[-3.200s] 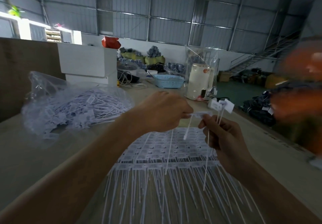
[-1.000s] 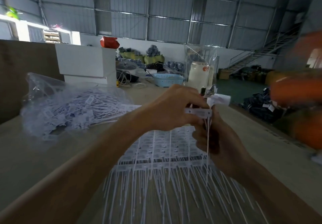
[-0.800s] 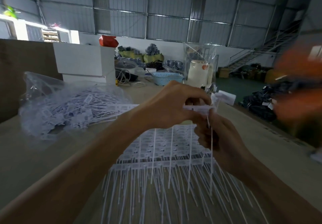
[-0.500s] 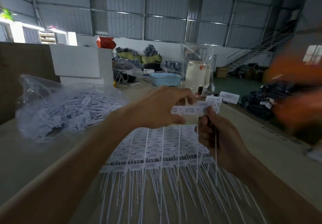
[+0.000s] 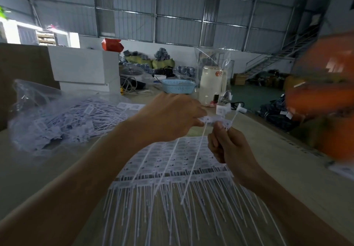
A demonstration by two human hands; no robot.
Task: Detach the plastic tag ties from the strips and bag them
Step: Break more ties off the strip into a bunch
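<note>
A short white strip of tag ties hangs in the air above the table, its thin tails dangling down. My left hand pinches the strip's left end. My right hand pinches the strip's right end with thumb and forefinger and also grips a few detached ties that stick up from the fist. Below the hands lies a wide stack of tie strips with tails pointing toward me. A clear plastic bag full of loose ties sits at the left.
A wooden table carries everything. Behind stand a white box, a blue basket and a white cylinder in clear wrap. A blurred orange shape fills the right edge.
The strip held between my hands has grown shorter, with fewer tails hanging. My hands have drawn slightly apart, and the view has drifted a little.
</note>
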